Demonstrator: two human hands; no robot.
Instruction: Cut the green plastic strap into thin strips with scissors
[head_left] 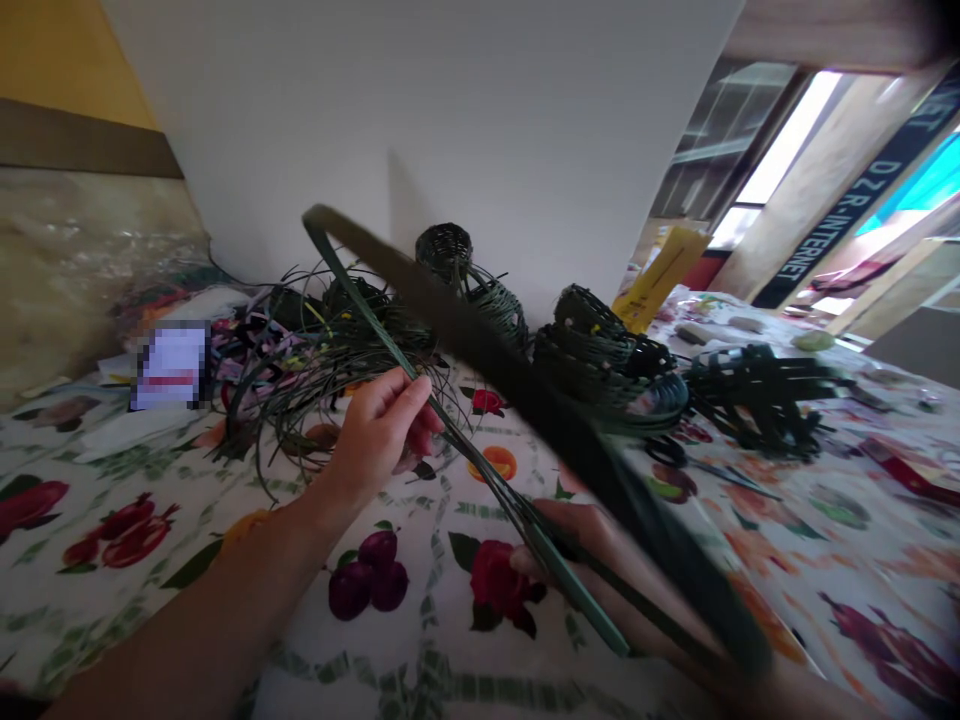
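Left hand (375, 435) pinches long green strips (480, 458) with fingers closed; right hand (566, 540), at 5 o'clock from it, grips their lower ends, fingers part-closed; woven baskets (600, 360) sit at 1 o'clock on the table (187, 610).

Indoor light fairly bright, mostly from window (780, 150) top R, blown out w/ glare there. Soft shadow on white wall (525, 120) behind stuff, no harsh contrast. Green reed strip (525, 400) heavily motion-blurred close to cam, strong fisheye warp at edges, pixelated patch (169, 365) on L, rest fairly sharp.
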